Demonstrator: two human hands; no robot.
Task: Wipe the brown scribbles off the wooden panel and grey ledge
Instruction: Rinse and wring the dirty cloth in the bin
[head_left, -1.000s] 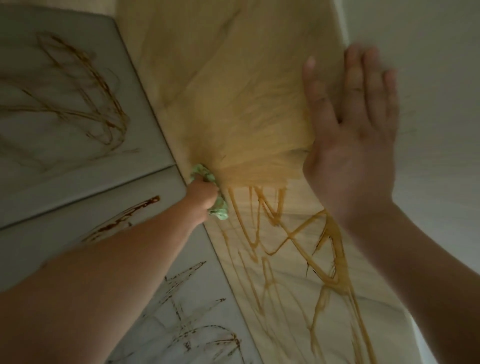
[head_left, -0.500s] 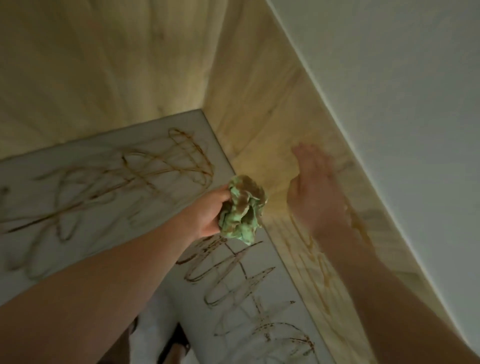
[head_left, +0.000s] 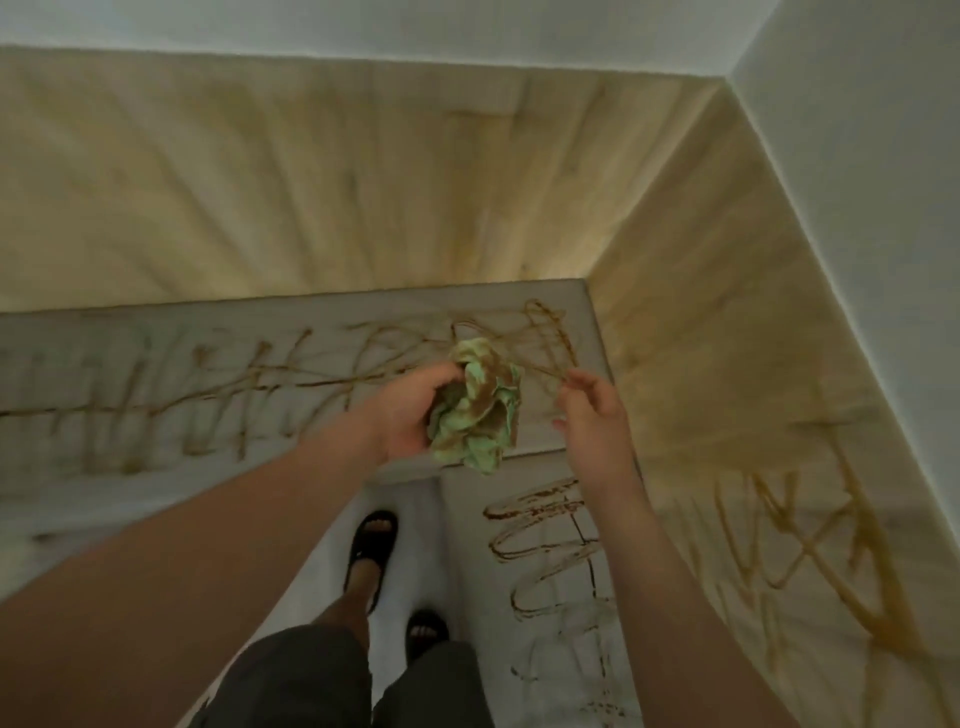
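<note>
The person stands in the corner with both arms held out over the grey L-shaped ledge. The left hand has its fingers curled tight round a crumpled green cloth, badly stained brown, held up above the ledge's inner corner and not touching the surface. Just to the right of the cloth, apart from it, the right hand hangs with its fingers loosely bent and spread, holding nothing. Brown scribbles run along the far arm of the ledge from the left edge to the corner, and more loop down its right arm towards the person. Behind the ledge rises the pale wooden panel, faintly streaked on the far side; its right-hand face carries thick orange-brown zigzag marks on the near stretch. A white wall sits above the wood. Below, between the arms, are dark shorts and two feet in black sandals on a pale floor.
</note>
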